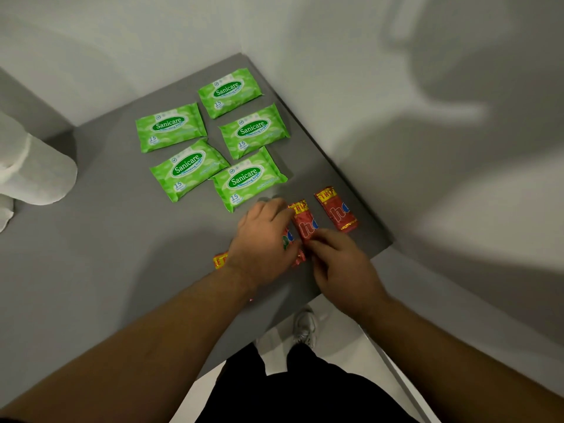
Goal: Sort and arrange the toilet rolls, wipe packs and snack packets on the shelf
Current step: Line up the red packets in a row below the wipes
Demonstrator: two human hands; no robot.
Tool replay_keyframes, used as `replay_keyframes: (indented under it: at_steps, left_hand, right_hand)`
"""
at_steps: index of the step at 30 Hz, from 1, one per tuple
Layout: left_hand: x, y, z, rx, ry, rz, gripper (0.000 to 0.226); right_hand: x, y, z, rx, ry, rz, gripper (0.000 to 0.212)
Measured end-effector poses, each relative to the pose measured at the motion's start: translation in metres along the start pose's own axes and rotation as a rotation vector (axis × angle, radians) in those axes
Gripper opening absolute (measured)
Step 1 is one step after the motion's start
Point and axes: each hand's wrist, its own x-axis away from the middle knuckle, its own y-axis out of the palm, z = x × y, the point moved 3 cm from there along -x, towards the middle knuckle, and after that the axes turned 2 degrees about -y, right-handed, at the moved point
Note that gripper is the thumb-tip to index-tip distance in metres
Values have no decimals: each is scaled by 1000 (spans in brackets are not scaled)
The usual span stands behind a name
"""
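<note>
Several green wipe packs (220,138) lie flat in two rows on the grey shelf (116,245). One red snack packet (335,210) lies alone near the shelf's right edge. A second red snack packet (302,221) lies beside it, pinched at its near end by my right hand (338,261). My left hand (262,239) rests palm down over more red packets; a yellow-red end (220,260) pokes out at my wrist. White toilet rolls (33,172) lie at the far left, partly cut off.
White walls close the shelf at the back and right. The shelf's front right corner ends just past my right hand, with white floor, my dark trousers and a shoe (305,326) below.
</note>
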Motion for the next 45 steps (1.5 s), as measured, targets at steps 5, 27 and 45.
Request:
replay_keyframes:
  at_steps: [5, 27, 45]
  left_hand:
    - [-10, 2, 9, -76, 70, -84, 57]
    - [20, 2, 1, -32, -19, 67, 58]
    - [47, 0, -30, -16, -4, 177, 45]
  right_hand:
    - [10, 6, 8, 90, 4, -1, 36]
    - [-12, -1, 10, 128, 7, 57, 34]
    - [2, -8, -9, 74, -35, 66, 31]
